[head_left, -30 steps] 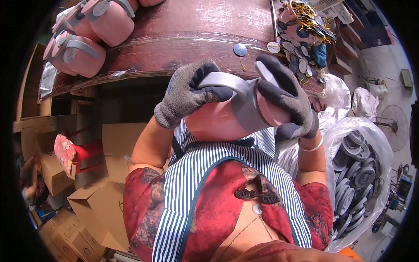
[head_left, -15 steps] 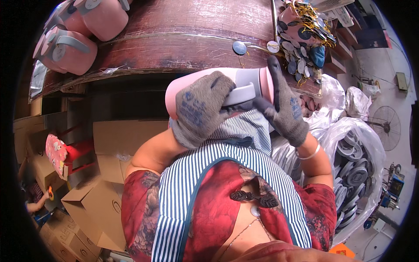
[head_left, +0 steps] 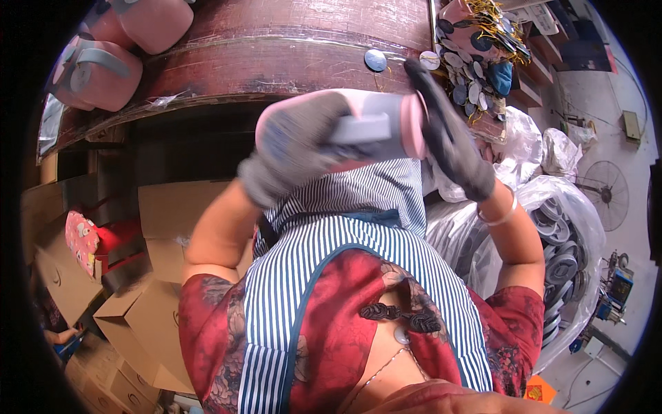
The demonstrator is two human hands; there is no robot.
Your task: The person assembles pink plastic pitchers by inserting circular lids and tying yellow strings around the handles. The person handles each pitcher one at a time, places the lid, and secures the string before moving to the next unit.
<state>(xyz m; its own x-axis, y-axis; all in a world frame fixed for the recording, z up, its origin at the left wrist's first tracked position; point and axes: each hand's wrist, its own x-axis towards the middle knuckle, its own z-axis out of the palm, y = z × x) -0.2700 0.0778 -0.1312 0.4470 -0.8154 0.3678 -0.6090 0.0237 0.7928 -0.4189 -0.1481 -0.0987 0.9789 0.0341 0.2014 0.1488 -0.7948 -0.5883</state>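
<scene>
A pink jug (head_left: 381,110) with a grey collar and light grey handle lies on its side in front of my apron, near the table edge. My left hand (head_left: 300,141), in a grey work glove, is wrapped around its body by the handle, blurred by motion. My gloved right hand (head_left: 452,138) has its fingers stretched out, the dark palm against or right beside the pink rim at the jug's right end. Whether the palm touches the rim is hard to tell. The side of the jug under the left hand is hidden.
Pink jugs (head_left: 107,76) with grey handles stand on the dark red table (head_left: 296,52) at far left. Round tags with yellow strings (head_left: 469,76) are heaped at far right. A plastic bag of grey parts (head_left: 562,265) sits at right; cardboard boxes (head_left: 148,324) and a red stool (head_left: 117,231) at left.
The jug has moved slightly left and up. My right hand has gone from fingers curled around its rim to flat and stretched beside that end. My left hand keeps its grip.
</scene>
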